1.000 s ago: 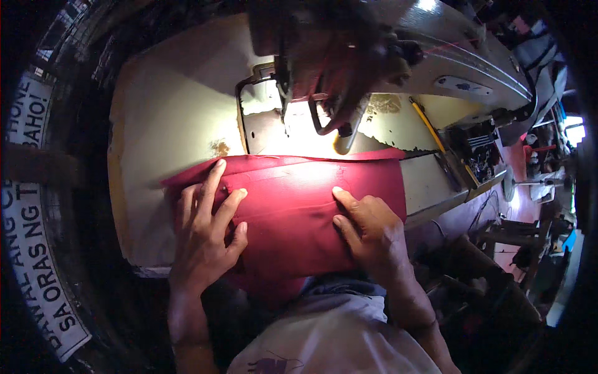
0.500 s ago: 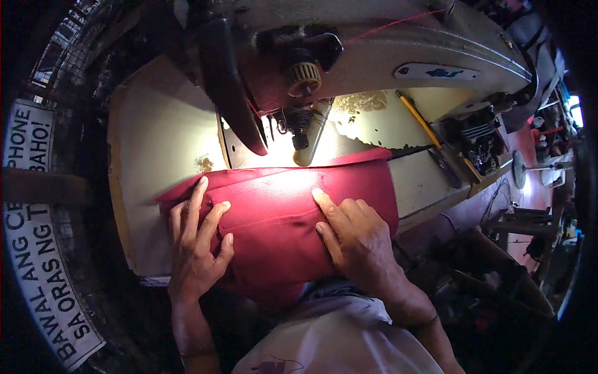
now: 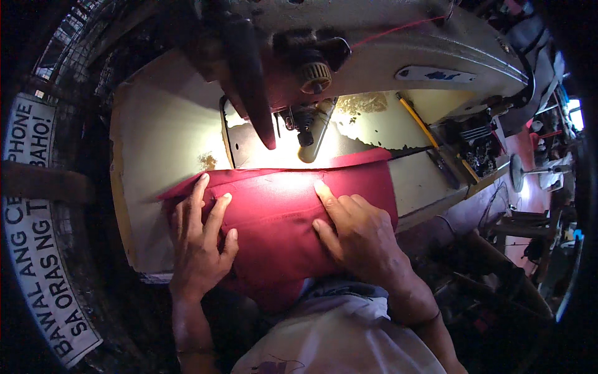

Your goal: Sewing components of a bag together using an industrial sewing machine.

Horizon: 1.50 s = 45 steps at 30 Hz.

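Both hands press red cloth [image 3: 274, 218] flat below a sewing machine [image 3: 349, 56]: left hand [image 3: 198, 243] fingers spread wide, right hand [image 3: 358, 237] fingers together, steadying the fold.

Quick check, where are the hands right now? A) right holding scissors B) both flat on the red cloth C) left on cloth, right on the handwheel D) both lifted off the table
B: the left hand and right hand both lie palm-down on the red cloth, in front of the sewing machine.

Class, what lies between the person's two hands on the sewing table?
In the head view, only smooth red fabric spans between the left hand and right hand.
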### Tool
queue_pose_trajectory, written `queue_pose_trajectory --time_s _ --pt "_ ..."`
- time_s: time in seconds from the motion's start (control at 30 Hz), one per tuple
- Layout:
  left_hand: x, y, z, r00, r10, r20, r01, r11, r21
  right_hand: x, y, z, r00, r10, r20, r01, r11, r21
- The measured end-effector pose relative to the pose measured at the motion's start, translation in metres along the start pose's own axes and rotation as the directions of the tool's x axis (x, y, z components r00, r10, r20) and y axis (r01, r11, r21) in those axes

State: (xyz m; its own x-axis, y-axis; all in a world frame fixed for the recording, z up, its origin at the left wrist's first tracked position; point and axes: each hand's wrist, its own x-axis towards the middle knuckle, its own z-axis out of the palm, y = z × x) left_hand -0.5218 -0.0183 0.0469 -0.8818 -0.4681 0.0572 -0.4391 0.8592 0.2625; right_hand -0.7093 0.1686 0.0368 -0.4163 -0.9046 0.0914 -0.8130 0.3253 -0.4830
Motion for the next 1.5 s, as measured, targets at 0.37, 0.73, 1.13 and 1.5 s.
queue_pose_trajectory --time_s 0.37,0.73,1.13,1.5 --pt "0.068 0.044 0.025 0.909 0.291 -0.298 -0.324 0.943 -0.069 0.0 0.007 0.023 0.976 -0.069 -0.207 0.054 0.995 -0.079" --pt "0.1 0.042 0.042 0.819 0.552 -0.154 -0.565 0.823 -0.056 0.0 0.008 0.023 0.972 -0.051 -0.231 0.035 0.997 -0.071" --pt "0.087 0.042 0.052 0.844 0.466 -0.266 -0.518 0.837 -0.177 0.014 0.023 0.003 0.973 -0.071 -0.22 0.095 0.99 0.1" --pt "0.089 0.041 0.059 0.859 0.409 -0.307 -0.477 0.858 -0.191 0.069 0.073 -0.018 0.909 -0.414 -0.05 0.417 0.905 0.083"
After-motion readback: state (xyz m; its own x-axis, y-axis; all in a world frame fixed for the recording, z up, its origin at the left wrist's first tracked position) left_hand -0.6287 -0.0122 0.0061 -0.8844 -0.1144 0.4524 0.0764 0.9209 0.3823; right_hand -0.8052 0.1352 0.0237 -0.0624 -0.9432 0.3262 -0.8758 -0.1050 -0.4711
